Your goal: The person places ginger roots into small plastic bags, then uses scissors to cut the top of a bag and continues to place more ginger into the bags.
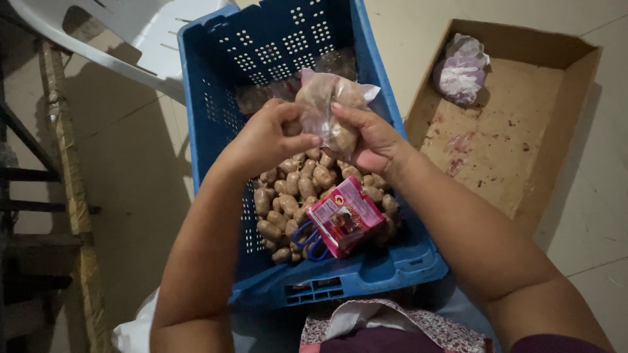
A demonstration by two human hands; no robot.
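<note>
Both hands, left (265, 140) and right (366, 137), clamped on part-filled clear bag (324, 108); loose sausages (291, 196) remaining in blue crate (209, 117).

Both bare forearms reach forward from the bottom of the view and angle inward, so the hands meet in the middle. The left hand (265, 137) is curled with its knuckles up, its thumb stretched right towards the other hand. The right hand (366, 137) faces it, fingers bent and pinched closed, wrist cocked slightly back. The fingertips of both hands nearly touch.
</note>
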